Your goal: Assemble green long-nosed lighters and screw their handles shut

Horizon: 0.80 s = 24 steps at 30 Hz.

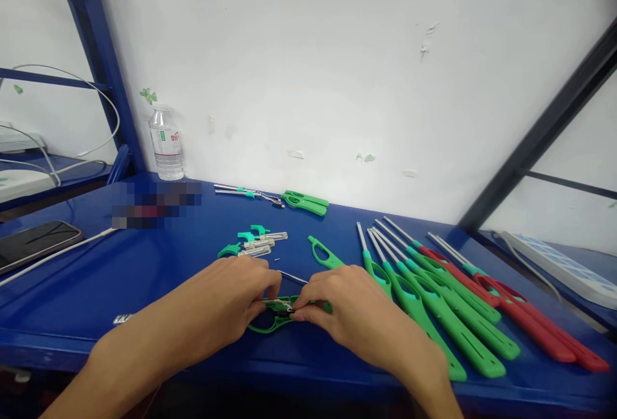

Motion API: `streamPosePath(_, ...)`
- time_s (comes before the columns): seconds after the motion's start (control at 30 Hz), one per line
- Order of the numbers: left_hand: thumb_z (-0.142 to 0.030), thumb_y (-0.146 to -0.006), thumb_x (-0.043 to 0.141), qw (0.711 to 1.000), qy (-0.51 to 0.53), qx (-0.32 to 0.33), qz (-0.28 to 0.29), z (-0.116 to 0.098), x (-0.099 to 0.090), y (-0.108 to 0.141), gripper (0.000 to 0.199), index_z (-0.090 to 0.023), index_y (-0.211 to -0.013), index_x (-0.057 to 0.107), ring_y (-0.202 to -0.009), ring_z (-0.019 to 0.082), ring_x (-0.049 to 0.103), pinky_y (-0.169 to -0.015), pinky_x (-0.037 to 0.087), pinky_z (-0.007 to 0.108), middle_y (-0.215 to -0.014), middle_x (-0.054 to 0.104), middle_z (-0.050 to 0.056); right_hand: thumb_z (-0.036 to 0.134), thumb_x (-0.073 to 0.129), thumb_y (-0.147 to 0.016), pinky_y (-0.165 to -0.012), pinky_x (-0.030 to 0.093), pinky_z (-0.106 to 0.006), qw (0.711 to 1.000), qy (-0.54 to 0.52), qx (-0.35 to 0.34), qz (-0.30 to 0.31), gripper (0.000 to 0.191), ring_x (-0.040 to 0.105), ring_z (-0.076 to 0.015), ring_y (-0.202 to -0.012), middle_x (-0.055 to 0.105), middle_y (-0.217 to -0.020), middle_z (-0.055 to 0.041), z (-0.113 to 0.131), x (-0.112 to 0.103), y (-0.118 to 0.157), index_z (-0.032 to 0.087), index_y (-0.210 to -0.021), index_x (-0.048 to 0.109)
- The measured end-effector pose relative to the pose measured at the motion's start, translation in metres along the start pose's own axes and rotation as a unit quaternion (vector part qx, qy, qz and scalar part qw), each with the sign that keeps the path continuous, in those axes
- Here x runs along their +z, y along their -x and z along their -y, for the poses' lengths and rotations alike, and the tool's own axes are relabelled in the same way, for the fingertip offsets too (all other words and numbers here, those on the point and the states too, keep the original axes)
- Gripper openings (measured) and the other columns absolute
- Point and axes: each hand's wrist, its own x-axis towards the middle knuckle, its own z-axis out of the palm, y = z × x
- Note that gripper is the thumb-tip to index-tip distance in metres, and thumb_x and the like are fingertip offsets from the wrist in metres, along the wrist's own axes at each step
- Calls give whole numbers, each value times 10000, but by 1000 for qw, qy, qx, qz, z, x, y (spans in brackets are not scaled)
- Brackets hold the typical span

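A green lighter shell half (264, 328) with a finger loop lies low in the middle, near the table's front edge, thin wires and a dark part in it. My left hand (241, 290) is closed at its left part, fingertips pinched on a thin metal piece. From the right, my right hand (332, 297) pinches the dark part and wires inside the shell; its fingertips partly cover them. Just behind my right hand lies another green shell piece (328, 257). Teal triggers (229, 250) and clear lighter tanks (259, 243) lie behind my left hand.
Green lighters (448, 319) and red lighters (544, 322) fan out at the right. Metal rods (234, 193) and green shells (306, 203) lie near the wall. A bottle (167, 142) and a phone (41, 245) are at the left.
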Motion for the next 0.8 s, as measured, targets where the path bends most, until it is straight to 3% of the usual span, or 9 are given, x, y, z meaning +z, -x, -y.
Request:
streamPosePath(0.33, -119, -995, 524, 999, -25, 0, -21, -5, -3, 2, 257, -262, -821, 648, -744, 220, 633, -652, 302, 386, -798, 730, 1, 266, 794, -1067, -813, 489, -308, 1000, 0, 2, 0, 135, 834, -241, -964, 909, -1023, 6, 0, 0, -2, 299, -1056, 924)
streamPosePath(0.8, -143, -1019, 537, 999, -8, -35, -26, 3, -9, 3, 300, -339, -1153, 722, -887, 235, 727, -742, 414, 333, -949, 790, -12, 283, 798, -1067, -804, 482, -306, 1000, 0, -1, -4, 125, 827, -227, -934, 905, -1005, 15, -2, 0, -1, 296, -1046, 920)
